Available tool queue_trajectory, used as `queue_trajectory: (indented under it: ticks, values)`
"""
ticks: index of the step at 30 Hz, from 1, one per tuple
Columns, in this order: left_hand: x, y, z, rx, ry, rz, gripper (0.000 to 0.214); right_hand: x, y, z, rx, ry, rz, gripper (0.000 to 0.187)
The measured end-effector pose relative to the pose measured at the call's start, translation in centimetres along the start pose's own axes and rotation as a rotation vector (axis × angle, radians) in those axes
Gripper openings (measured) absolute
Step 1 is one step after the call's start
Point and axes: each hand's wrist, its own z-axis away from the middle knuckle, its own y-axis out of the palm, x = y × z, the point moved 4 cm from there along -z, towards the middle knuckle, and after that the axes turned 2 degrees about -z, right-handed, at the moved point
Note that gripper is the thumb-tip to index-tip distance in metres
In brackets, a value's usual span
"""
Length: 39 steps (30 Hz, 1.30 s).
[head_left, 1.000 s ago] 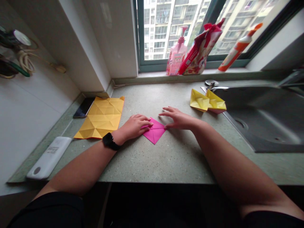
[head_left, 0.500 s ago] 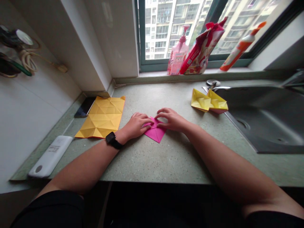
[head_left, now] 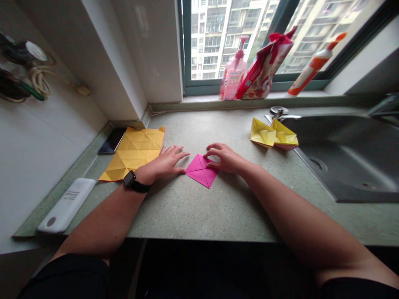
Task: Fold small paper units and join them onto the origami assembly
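Observation:
A small folded pink paper square [head_left: 201,170] lies flat on the grey-green countertop [head_left: 218,207]. My left hand [head_left: 163,164] rests just left of it, fingers stretched out flat, thumb near the paper's left corner. A black watch sits on that wrist. My right hand [head_left: 224,158] presses on the pink paper's right upper edge with curled fingertips. A creased yellow-orange sheet [head_left: 134,153] lies beside my left hand.
Folded yellow paper shapes [head_left: 272,135] sit by the steel sink [head_left: 346,162] on the right. A phone [head_left: 111,141] and a white remote [head_left: 67,205] lie at the left. Pink pump bottle [head_left: 232,74], red pouch [head_left: 263,66] and orange-capped bottle [head_left: 311,68] stand on the windowsill.
My left hand slid off the pink paper to the left and opened flat. My right hand moved onto the paper's right edge and stayed there.

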Motion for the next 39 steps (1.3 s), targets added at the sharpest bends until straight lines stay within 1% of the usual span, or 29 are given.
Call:
queue_trajectory:
  ticks: [2, 3, 5, 7, 8, 11, 13, 15, 19, 21, 23, 27, 30, 32, 34, 37, 39]
  values:
    - [0.0, -0.6, -0.1, -0.007, 0.034, 0.041, 0.062, 0.0, 0.0, 0.0, 0.001, -0.001, -0.004, 0.029]
    - [-0.3, -0.9, -0.2, -0.038, 0.046, 0.071, 0.057, 0.1, -0.1, 0.0, 0.002, -0.003, -0.006, 0.029]
    - [-1.1, -1.2, -0.6, -0.146, 0.041, 0.120, 0.045, 0.1, -0.1, 0.0, 0.004, -0.007, -0.007, 0.028]
    - [-2.1, -1.0, -0.9, -0.233, 0.002, 0.105, 0.043, 0.2, -0.2, 0.0, 0.001, -0.009, -0.003, 0.027]
    - [-2.6, -0.6, -1.1, -0.248, -0.003, 0.085, 0.045, 0.2, -0.3, 0.0, 0.000, -0.008, 0.000, 0.027]
    - [-3.7, 0.4, -1.4, -0.221, 0.018, 0.050, 0.045, 0.4, -0.5, 0.0, 0.001, -0.017, -0.006, 0.028]
    - [-3.9, 0.8, -1.4, -0.191, 0.024, 0.043, 0.044, 0.5, -0.7, 0.0, -0.006, -0.022, -0.013, 0.029]
    - [-3.8, 0.9, -1.4, -0.178, 0.019, 0.043, 0.045, 0.7, -0.8, -0.1, -0.020, -0.018, -0.010, 0.028]
    - [-3.9, 0.8, -1.4, -0.197, 0.028, 0.039, 0.049, 1.0, -0.5, -0.2, -0.025, -0.022, -0.005, 0.022]
    - [-4.0, 0.9, -1.3, -0.203, 0.028, 0.041, 0.050, 1.2, -0.5, -0.3, -0.025, -0.023, -0.032, 0.021]
    - [-4.0, 0.9, -1.3, -0.215, 0.013, 0.055, 0.056, 1.4, -0.6, -0.4, -0.030, -0.012, -0.078, 0.021]
    - [-3.5, 0.8, -1.2, -0.308, 0.009, 0.138, 0.080, 2.0, -1.2, -0.4, -0.058, 0.028, -0.202, 0.017]
    - [-3.4, 0.2, -1.2, -0.394, 0.040, 0.225, 0.083, 2.9, -1.6, -0.4, -0.099, -0.018, -0.322, 0.016]
    - [-3.6, -0.3, -1.1, -0.442, 0.062, 0.282, 0.078, 3.7, -2.0, -0.3, -0.156, -0.071, -0.380, 0.020]
    - [-4.2, -1.0, -0.9, -0.493, 0.090, 0.329, 0.069, 4.5, -2.4, -0.1, -0.237, -0.117, -0.390, 0.022]
    - [-5.3, -2.0, -0.4, -0.574, 0.128, 0.340, 0.046, 5.9, -3.4, 0.4, -0.391, -0.159, -0.342, 0.022]
    - [-6.0, -2.6, 0.0, -0.629, 0.150, 0.306, 0.027, 6.8, -4.0, 0.9, -0.487, -0.146, -0.296, 0.021]
